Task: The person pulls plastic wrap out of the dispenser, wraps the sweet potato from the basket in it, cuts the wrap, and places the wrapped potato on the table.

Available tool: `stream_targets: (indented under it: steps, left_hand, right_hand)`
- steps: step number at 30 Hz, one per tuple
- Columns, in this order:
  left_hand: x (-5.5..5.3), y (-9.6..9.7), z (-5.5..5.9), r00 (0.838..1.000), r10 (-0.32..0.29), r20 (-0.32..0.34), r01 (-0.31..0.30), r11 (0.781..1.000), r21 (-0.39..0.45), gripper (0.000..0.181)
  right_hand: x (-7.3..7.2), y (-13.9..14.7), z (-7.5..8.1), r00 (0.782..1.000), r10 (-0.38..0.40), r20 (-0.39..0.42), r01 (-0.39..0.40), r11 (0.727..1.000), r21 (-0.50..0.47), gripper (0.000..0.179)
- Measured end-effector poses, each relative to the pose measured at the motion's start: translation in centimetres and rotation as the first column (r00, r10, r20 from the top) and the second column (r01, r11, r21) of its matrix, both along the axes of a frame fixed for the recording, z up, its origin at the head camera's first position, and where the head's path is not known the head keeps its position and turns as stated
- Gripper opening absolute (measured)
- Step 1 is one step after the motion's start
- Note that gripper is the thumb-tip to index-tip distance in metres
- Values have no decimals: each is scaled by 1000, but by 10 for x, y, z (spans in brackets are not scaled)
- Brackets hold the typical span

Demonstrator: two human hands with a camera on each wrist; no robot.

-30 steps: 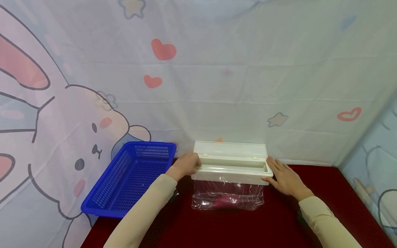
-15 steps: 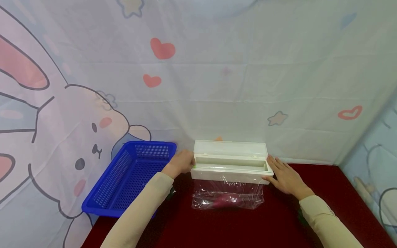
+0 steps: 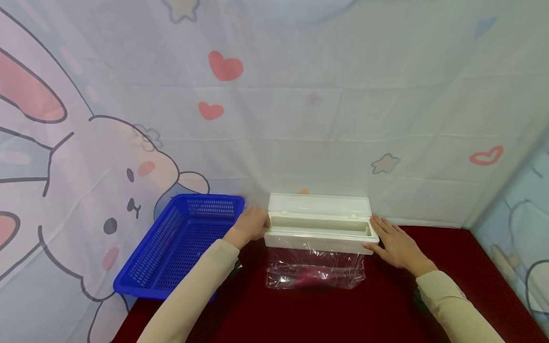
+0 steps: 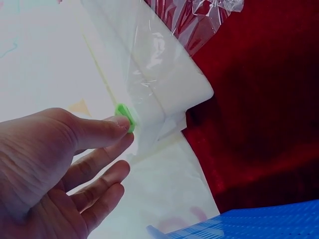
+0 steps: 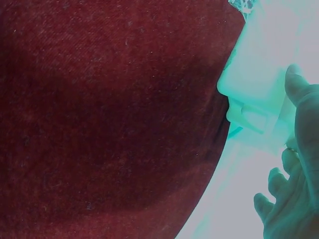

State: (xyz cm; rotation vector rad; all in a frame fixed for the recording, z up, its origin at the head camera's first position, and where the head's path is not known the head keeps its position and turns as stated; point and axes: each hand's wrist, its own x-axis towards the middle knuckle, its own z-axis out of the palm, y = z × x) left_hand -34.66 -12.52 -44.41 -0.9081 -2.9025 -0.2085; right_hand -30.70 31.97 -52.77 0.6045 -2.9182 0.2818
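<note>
A white cling film dispenser (image 3: 317,244) stands at the back of the table with its lid (image 3: 319,204) tipped back against the wall. Clear cling film (image 3: 315,277) hangs out of its front and lies on the red cloth. At the dispenser's left end, my left hand (image 3: 250,224) pinches a small green slide cutter (image 4: 124,117) between thumb and forefinger; its other fingers are loosely bent. My right hand (image 3: 396,245) rests on the dispenser's right end, fingers extended along the side and thumb at the front corner (image 5: 294,82).
A blue plastic basket (image 3: 141,286) with slotted sides sits left of the dispenser, close to my left forearm. Dark red cloth (image 3: 326,314) covers the table. Behind hangs a pale curtain (image 3: 300,119) printed with hearts and a rabbit.
My left hand has moved a little left with the green slide cutter, to the dispenser's left end, and then stayed there. The right hand has kept its place.
</note>
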Motion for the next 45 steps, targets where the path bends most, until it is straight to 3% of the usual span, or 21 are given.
stream_targets:
  steps: [9,17,25,32,40,45]
  left_hand:
    - [3,-1,0,999,17,-35,-17,1000,-20,48]
    - [7,-1,-2,998,39,-45,-39,999,-1,36]
    - [11,2,-4,998,53,-34,-52,998,41,4]
    - [17,4,-5,999,26,-45,-23,997,76,19]
    - [18,8,-12,997,9,-73,-4,997,76,21]
    - [18,11,-18,988,-1,-153,7,999,36,19]
  right_hand:
    - [8,-2,10,998,3,-55,-5,1000,-26,84]
    - [10,-4,15,999,0,-47,-1,1000,-19,78]
    - [10,-5,16,991,25,-130,-29,999,-26,66]
    - [10,-9,16,981,50,-187,-61,997,-51,57]
    - [12,-14,13,965,71,-254,-95,992,-85,44]
    - [11,-17,12,943,108,-315,-141,986,-86,35]
